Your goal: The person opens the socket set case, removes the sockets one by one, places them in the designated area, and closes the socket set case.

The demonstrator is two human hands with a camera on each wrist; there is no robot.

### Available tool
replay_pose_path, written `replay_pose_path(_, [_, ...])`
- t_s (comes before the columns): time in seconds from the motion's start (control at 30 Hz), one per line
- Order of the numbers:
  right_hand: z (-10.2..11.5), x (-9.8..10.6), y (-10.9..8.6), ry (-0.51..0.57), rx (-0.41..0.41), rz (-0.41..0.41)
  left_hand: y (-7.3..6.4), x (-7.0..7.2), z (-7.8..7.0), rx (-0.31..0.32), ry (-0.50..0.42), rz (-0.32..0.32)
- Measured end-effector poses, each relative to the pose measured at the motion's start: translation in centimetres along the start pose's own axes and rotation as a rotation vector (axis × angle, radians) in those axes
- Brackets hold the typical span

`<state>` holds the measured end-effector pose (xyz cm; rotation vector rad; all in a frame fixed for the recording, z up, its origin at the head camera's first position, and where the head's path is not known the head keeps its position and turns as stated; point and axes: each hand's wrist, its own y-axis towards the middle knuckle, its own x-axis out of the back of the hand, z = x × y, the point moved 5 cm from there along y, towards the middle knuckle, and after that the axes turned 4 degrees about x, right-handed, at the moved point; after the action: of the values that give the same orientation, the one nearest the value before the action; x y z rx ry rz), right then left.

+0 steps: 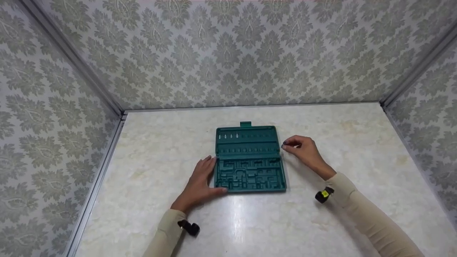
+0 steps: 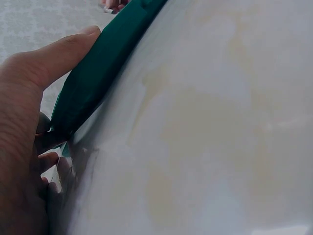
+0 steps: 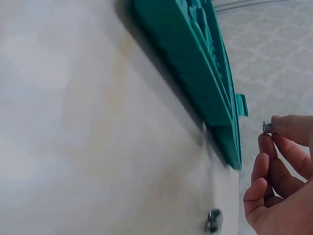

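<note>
A green plastic tool case (image 1: pixel 250 174) lies unfolded on the table, its moulded recesses facing up. Several small pale metal bits (image 1: pixel 231 135) stand in the left of the lid's top row. My left hand (image 1: pixel 200 185) rests against the case's near left corner. Its thumb lies on the front rim, and the other fingers run along the left side. To the right of the lid, my right hand (image 1: pixel 303 151) pinches a small metal socket (image 3: pixel 267 127) between thumb and forefinger, clear of the case. In the left wrist view, the thumb touches the green wall (image 2: pixel 100 68).
The pale marbled table (image 1: pixel 142 142) surrounds the case and meets patterned walls (image 1: pixel 228 53) at the back and sides. A latch tab (image 1: pixel 245 124) sticks out from the lid's far edge. In the right wrist view, a small dark shiny object (image 3: pixel 213 221) appears low down; its kind is unclear.
</note>
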<state>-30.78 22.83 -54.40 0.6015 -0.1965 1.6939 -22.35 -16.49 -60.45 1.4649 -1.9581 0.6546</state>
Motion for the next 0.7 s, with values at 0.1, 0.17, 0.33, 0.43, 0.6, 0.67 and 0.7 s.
replay_pose_path(0.1, [-0.9, 1.6, -0.8, 0.001, -0.017, -0.022, 0.1, -0.1, 0.1, -0.008, 0.012, 0.0])
replay_pose_path(0.17, [-1.5, 2.6, -1.3, 0.004, -0.038, -0.037, 0.1, -0.1, 0.1, -0.013, 0.015, 0.0])
replay_pose_path(0.33, [-2.7, 5.1, -2.7, -0.032, -0.085, -0.067, 0.2, -0.2, 0.1, -0.001, 0.014, 0.007])
replay_pose_path(0.43, [-3.4, 6.5, -3.5, -0.066, -0.116, -0.091, 0.2, -0.1, 0.1, 0.008, 0.021, 0.015])
replay_pose_path(0.6, [-4.8, 8.5, -4.9, -0.061, -0.188, -0.122, 0.1, 0.0, -0.1, 0.004, 0.012, 0.014])
replay_pose_path(0.67, [-5.4, 9.1, -5.4, -0.065, -0.208, -0.128, 0.1, 0.0, -0.1, 0.002, 0.009, 0.012])
replay_pose_path(0.7, [-5.6, 9.3, -5.6, -0.066, -0.214, -0.129, 0.1, -0.1, 0.0, 0.001, 0.009, 0.012])
